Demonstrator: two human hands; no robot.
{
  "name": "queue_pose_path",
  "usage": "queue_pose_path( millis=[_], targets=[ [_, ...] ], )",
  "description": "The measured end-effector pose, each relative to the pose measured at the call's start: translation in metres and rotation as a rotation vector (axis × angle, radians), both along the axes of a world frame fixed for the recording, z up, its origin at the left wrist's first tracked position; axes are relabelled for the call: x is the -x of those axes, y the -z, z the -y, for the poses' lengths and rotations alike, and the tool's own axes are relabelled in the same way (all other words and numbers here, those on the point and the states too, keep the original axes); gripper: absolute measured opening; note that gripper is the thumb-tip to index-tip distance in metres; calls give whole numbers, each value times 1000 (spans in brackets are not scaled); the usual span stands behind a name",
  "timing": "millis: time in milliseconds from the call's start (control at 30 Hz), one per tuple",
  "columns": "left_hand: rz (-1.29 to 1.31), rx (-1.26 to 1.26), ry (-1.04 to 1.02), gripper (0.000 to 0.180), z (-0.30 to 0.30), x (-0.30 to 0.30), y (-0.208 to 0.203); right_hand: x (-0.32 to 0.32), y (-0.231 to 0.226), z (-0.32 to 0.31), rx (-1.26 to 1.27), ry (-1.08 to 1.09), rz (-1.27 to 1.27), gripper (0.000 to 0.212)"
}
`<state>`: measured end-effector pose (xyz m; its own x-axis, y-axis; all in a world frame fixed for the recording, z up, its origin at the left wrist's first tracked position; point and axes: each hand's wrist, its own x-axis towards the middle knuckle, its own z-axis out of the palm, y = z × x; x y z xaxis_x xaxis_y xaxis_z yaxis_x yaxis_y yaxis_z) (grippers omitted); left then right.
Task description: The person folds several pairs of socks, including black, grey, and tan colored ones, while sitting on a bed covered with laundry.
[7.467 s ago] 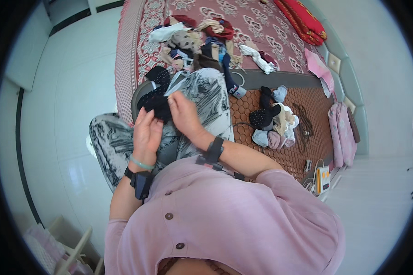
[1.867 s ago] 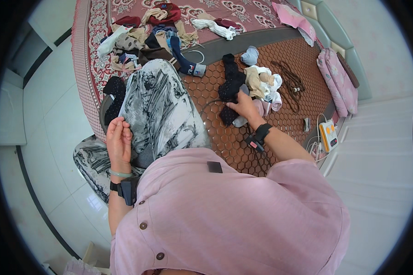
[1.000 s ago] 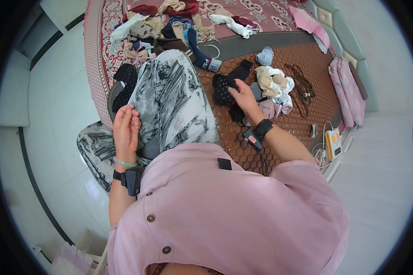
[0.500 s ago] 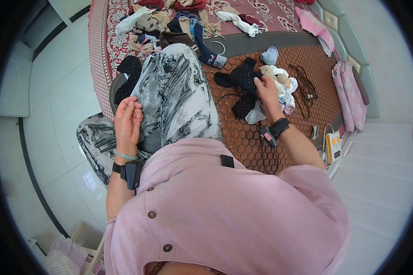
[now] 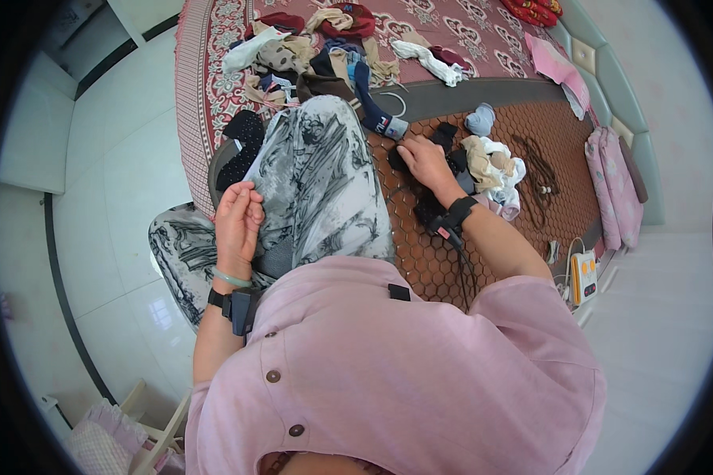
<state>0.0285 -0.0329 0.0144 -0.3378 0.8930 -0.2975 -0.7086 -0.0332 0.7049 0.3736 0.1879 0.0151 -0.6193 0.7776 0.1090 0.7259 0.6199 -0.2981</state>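
Beside my knee, my left hand (image 5: pixel 239 220) is loosely closed with its fingers curled, and nothing shows in it. Just beyond it lies a black dotted sock (image 5: pixel 242 150), partly tucked against my patterned trouser leg (image 5: pixel 325 182). On the brown mat, my right hand (image 5: pixel 426 164) has its thumb and fingers closed at the left end of a black sock (image 5: pixel 396 160). The hand covers much of that dark bundle. Just right of it sits a pile of beige socks (image 5: pixel 477 161) and white socks (image 5: pixel 516 170), with a light blue balled sock (image 5: pixel 480 119) behind.
A heap of mixed socks and clothing (image 5: pixel 301 63) covers the far left of the bed. A navy sock (image 5: pixel 370 103) and a white sock (image 5: pixel 429 59) lie nearby. At right are a coiled brown cord (image 5: pixel 540 170), folded pink cloth (image 5: pixel 610 182) and a white controller (image 5: pixel 585 277).
My right hand has moved left across the black bundle, from its dotted part to its left end. My left hand keeps its curled pose. The whole view has shifted slightly.
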Motion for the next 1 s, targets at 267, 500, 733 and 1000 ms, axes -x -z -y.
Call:
queue_pose_path(
  millis=[267, 500, 733, 1000],
  targets=[
    [8, 18, -8, 12, -3, -2, -4, -32, -14, -20, 147, 181, -132, 24],
    [7, -8, 0, 12, -1, -2, -3, 65, 1, -45, 58, 11, -229, 49],
    [32, -30, -14, 15, -2, -2, -9, 118, -54, -37, 830, 162, -1159, 24],
    [-25, -80, 115, 27, -7, -19, -50, 150, -98, 42, 1197, 20, -1294, 25]
  ],
)
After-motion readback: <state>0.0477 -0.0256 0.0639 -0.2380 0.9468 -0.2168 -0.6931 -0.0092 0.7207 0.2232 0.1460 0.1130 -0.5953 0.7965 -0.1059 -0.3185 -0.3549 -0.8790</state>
